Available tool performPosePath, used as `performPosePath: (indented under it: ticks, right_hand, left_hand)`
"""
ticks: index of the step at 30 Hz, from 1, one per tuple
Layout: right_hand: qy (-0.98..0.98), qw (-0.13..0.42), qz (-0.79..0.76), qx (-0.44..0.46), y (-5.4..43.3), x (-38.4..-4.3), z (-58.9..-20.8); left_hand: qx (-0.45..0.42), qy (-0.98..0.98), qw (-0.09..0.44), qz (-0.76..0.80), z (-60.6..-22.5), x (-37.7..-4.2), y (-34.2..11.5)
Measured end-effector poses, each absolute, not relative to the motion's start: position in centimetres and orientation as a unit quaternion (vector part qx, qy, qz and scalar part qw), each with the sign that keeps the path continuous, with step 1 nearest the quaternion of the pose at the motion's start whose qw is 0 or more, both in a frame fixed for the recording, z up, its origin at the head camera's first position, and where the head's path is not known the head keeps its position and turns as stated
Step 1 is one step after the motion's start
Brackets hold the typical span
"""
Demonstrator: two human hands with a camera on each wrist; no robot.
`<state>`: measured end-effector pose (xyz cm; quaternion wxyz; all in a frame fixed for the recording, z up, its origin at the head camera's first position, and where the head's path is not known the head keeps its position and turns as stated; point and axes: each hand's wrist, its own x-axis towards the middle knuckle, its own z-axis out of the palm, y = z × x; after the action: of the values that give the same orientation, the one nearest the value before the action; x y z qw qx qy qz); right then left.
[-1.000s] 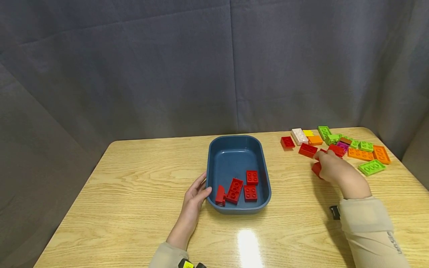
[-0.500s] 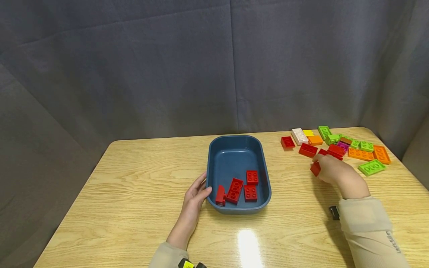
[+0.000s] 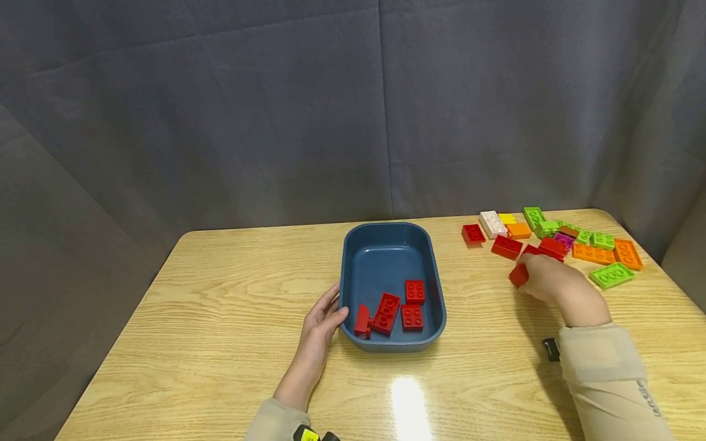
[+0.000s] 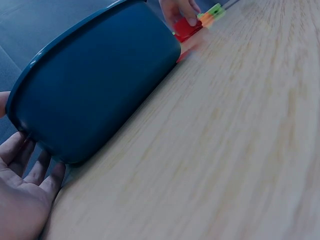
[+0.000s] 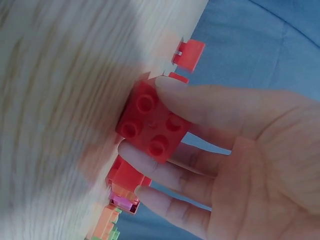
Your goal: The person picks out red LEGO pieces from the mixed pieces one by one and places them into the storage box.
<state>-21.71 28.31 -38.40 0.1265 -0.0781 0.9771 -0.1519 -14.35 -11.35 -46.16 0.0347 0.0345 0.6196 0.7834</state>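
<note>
My left hand holds the near left side of a dark blue plastic tub, thumb at the rim. In the left wrist view, its fingertips meet the tub's outer wall low down. Inside the tub lie several red toy bricks, grouped at the near end. My right hand pinches a red square toy brick between thumb and fingers, its four-stud face toward the right wrist camera. More red bricks lie on the table just beyond that hand.
Past the right hand, a white brick, a yellow brick, orange bricks and green bricks are spread toward the table's back right corner. A grey curtain hangs behind the wooden table.
The right hand and its red brick have shifted slightly left, uncovering more of the red bricks beyond. The left hand and the tub have stayed in place.
</note>
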Motion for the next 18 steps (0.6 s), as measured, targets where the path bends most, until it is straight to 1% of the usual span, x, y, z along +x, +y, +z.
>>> performPosePath:
  ticks: [9, 18]
  right_hand:
    - [0.977, 0.13, -0.15, -0.072, 28.0, -21.7, -37.9]
    - [0.983, 0.086, -0.134, -0.087, 27.0, -20.9, -36.8]
  left_hand:
    - [0.041, 0.614, 0.035, 0.787, -46.1, -14.3, -11.4]
    - [0.038, 0.616, 0.033, 0.786, -46.1, -14.3, -11.3]
